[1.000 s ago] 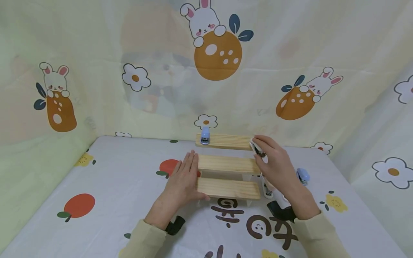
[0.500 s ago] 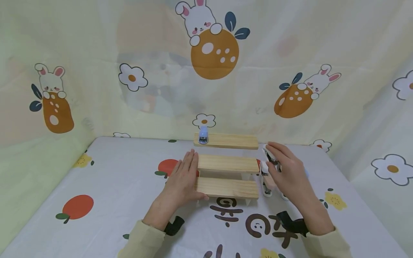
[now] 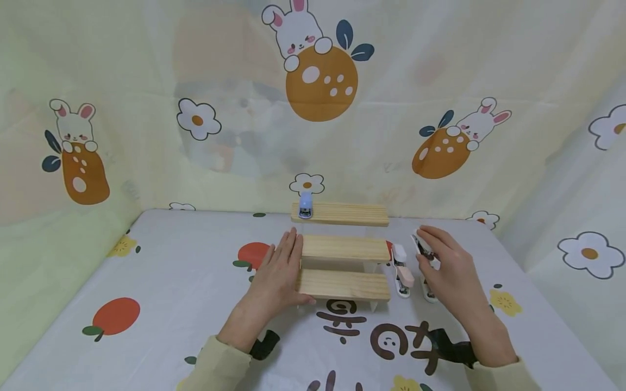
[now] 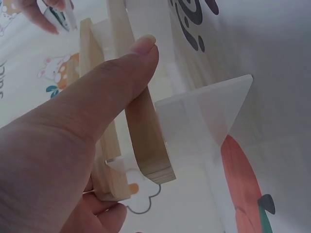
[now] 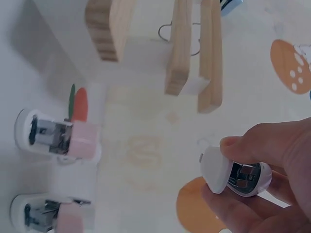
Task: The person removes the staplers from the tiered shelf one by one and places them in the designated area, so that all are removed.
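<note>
A three-tier wooden stepped rack [image 3: 344, 285] with clear side supports stands on the table in the head view. My left hand [image 3: 276, 274] grips its left end, thumb [image 4: 129, 73] over the lowest plank and fingers behind the upper ones. To the right of the rack, my right hand [image 3: 452, 277] holds a white mini stapler [image 5: 216, 170] between thumb and fingers, raised off the table. A blue mini stapler [image 3: 305, 203] sits at the left of the top plank.
Beside the rack's right end lies a pink and white stapler [image 3: 402, 274]. A second one [image 5: 46, 213] lies next to it, partly behind my right hand in the head view. Patterned cloth [image 3: 235, 163] hangs close behind the rack.
My right hand has carried the white stapler from the top plank's right end, rightward and down toward me, away from the rack. The left hand has stayed on the rack.
</note>
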Available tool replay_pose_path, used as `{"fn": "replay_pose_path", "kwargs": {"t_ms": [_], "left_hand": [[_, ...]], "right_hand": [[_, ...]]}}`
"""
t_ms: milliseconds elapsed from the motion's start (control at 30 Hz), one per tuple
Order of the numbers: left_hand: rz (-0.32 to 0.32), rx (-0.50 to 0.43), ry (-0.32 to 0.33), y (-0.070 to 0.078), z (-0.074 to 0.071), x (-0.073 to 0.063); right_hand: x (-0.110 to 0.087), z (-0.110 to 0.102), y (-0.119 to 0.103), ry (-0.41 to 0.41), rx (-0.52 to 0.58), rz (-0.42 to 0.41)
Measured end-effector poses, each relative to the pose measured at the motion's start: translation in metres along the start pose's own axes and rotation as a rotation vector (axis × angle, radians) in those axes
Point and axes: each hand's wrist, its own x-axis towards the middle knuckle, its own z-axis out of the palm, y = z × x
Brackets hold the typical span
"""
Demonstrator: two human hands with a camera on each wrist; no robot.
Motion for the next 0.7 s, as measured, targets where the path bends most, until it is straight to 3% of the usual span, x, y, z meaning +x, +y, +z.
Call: {"fn": "replay_pose_path", "kwargs": {"t_ms": [367, 700], "left_hand": [[-0.005, -0.028, -0.002, 0.001, 0.0, -0.001], [-0.022, -0.017, -0.014, 0.002, 0.002, 0.0]], "right_hand": [[-0.01, 0.004, 0.023, -0.09, -0.026, 0.118], [-0.011, -0.001, 0.042, -0.231, -0.061, 0.189]]}}
